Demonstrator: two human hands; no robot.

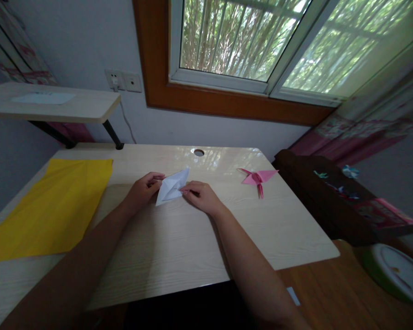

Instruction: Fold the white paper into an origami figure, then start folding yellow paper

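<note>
A folded piece of white paper point(172, 187), creased into a pointed, diamond-like shape, is between my hands just above the pale desk point(179, 247). My left hand point(145, 190) pinches its left edge, thumb and fingers closed on it. On the other side my right hand point(200, 196) has its fingertips closed at the paper's right edge. The undersides of the fingers are hidden. A pink origami crane point(258, 177) rests on the desk to the right, apart from both hands.
A large yellow sheet point(55, 206) covers the desk's left part, beside my left forearm. A raised shelf point(89, 103) stands at the back left with a paper on it. A cable hole point(198, 152) lies near the back edge. Dark furniture point(306, 183) stands beyond the right edge.
</note>
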